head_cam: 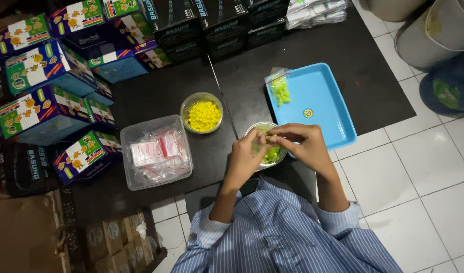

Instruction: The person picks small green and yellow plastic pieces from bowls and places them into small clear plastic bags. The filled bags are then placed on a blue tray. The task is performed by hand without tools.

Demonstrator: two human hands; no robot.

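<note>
Over green bowl: both hands, fingers pinched together on something small, can't tell what
Green bowl point(272, 154): on counter point(161, 96), holds green pieces
Left hand point(248, 154): over bowl's left rim
Right hand point(305, 144): over bowl's right rim
Blue tray point(323, 101): just right of bowl, small bag of green pieces point(279, 87) on it
Yellow bowl point(202, 112): left of green bowl

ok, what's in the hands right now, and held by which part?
Both hands, left hand and right hand, meet over the bowl of green pieces, fingertips pinched on something small between them. What it is and where the grip sits cannot be told.

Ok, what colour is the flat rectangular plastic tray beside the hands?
Light blue tray, clearest in the head view.
</note>
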